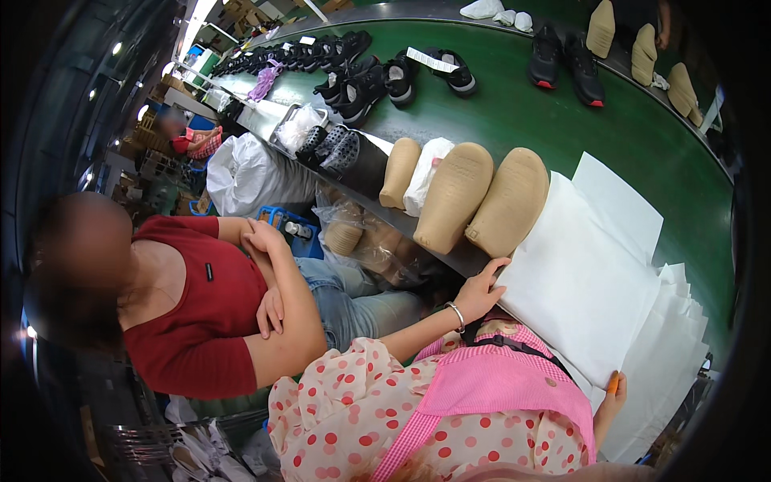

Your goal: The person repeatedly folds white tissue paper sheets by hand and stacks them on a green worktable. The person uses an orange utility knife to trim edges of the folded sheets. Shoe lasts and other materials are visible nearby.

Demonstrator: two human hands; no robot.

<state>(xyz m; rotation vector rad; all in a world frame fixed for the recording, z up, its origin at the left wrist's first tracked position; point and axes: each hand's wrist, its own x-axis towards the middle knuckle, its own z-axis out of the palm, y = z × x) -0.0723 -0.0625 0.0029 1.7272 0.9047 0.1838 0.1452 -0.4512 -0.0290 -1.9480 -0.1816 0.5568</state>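
Left hand is touching the near left edge of the paper, its fingers bending narrowly there; from my distance I cannot tell whether the thumb is pinching underneath; right hand is resting at the paper's near right corner, something orange showing at one digit, and I cannot tell how firmly it is closing. The paper is lying on the green bench, its near edge reaching toward the pink apron; two big inserts are lying just left of the paper, a small insert is lying further left, and a loose stack is spreading out on the paper's right.

I am judging creasing the main risk: uneven pulling between the two hands could be buckling the paper or tearing its edge; the closer big insert is sitting so near the paper that a sideways sweep could be nudging it; dragging the paper's right side could be carrying loose sheets along; the apron could be snagging the near edge if the body is leaning in; the co-worker is sitting left of the paper, arms folded, well apart.
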